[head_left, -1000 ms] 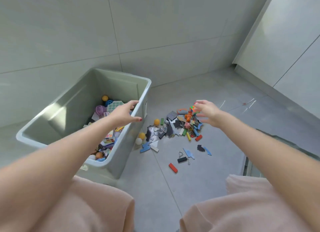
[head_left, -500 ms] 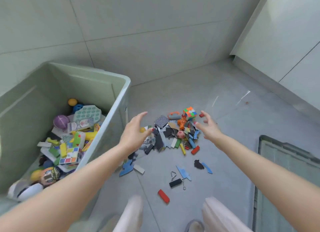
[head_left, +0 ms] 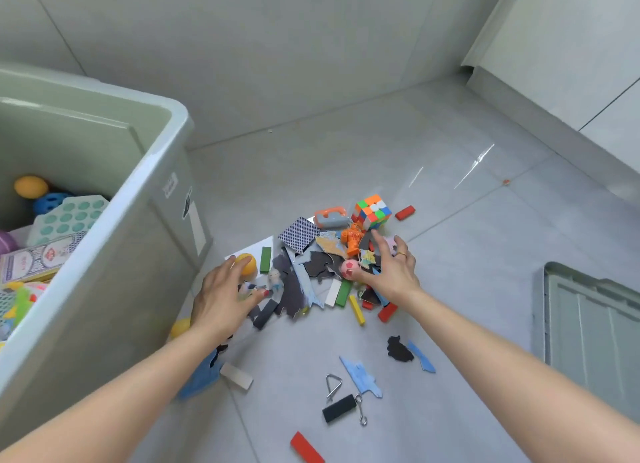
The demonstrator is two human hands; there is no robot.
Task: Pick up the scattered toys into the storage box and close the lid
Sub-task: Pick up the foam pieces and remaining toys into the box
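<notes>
**Scooping the pile: bracket it, don't pick at it**

Both hands are spread flat with fingers apart, gripping nothing yet. The left hand (head_left: 225,296) sits on the near-left edge of the toy pile (head_left: 318,268), fingertips by the yellow ball (head_left: 246,262). The right hand (head_left: 391,272) covers the right edge, thumb touching the pink ball (head_left: 348,268).

My take: sweep both palms inward along the floor (head_left: 450,289) so the flat puzzle bits stack up, then lift together. The cube (head_left: 372,211) and balls could roll off, so trap those first. The storage box (head_left: 145,171) stands open just left, its lid (head_left: 595,324) lying off to the right.
</notes>
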